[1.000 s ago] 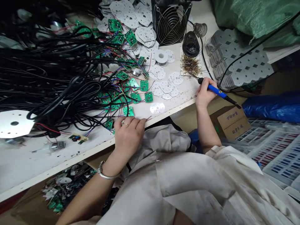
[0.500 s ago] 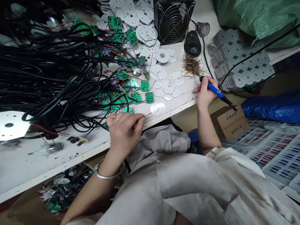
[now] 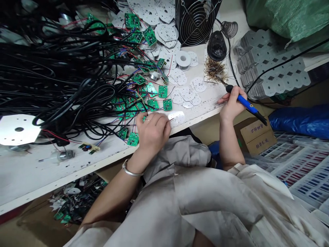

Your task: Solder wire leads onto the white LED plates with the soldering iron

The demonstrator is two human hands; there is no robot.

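We are gripping a blue-handled soldering iron (image 3: 245, 103) in our right hand (image 3: 231, 104), the fingers (image 3: 229, 90) clamped around its handle. Its tip is pointing toward a tuft of brass wool (image 3: 214, 70) lying just beside it on the tabletop (image 3: 51, 164). Our left hand (image 3: 153, 132) is hovering low over green circuit boards (image 3: 167, 104) near the tabletop's front edge, its fingers (image 3: 164, 125) drawn together, though we cannot tell whether they are pinching anything. A white metal plate (image 3: 177, 117) is lying just beside those fingers, while a heap of black wires (image 3: 51, 79) is sprawling across the boards' far side.
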